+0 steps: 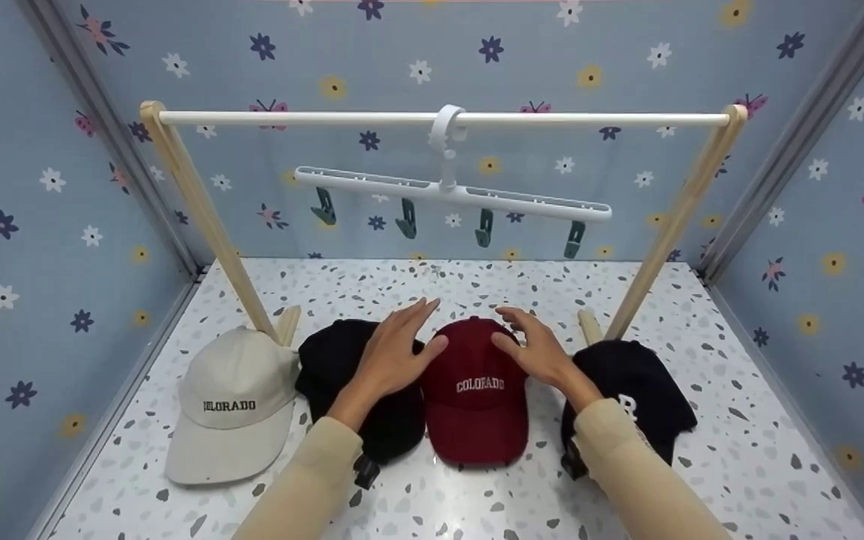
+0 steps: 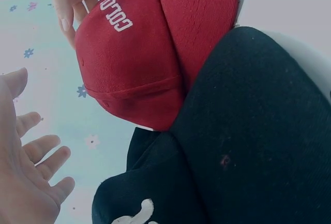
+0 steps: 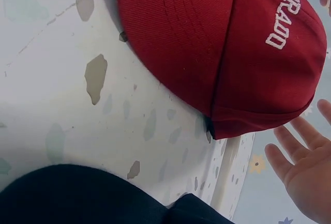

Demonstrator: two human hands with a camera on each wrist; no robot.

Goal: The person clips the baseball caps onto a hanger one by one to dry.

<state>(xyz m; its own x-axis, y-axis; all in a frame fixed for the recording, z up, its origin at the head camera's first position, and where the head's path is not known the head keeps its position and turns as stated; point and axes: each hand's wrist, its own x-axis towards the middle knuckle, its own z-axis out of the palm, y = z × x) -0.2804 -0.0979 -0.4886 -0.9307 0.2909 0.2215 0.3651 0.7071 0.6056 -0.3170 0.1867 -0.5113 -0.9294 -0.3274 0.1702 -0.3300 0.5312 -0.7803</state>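
A dark red cap (image 1: 477,420) with white COLORADO lettering rests on the speckled surface, brim toward me. My left hand (image 1: 394,349), fingers extended, is over the black cap (image 1: 394,424) and beside the red cap's left side. On the other side my right hand (image 1: 541,349) overlaps the red cap's upper right edge, thumb and fingers spread. In the left wrist view the left hand (image 2: 31,157) holds nothing and stands apart from the red cap (image 2: 134,53). The right wrist view has the right hand (image 3: 307,167) with relaxed fingers close to the red cap's crown (image 3: 274,74).
A beige COLORADO cap (image 1: 233,390) lies at left, and a dark cap with a white letter (image 1: 638,390) at right under my forearm. Behind, a white hanger (image 1: 454,193) with several green clips (image 1: 484,229) hangs from a white rail (image 1: 312,118) on wooden legs (image 1: 214,232).
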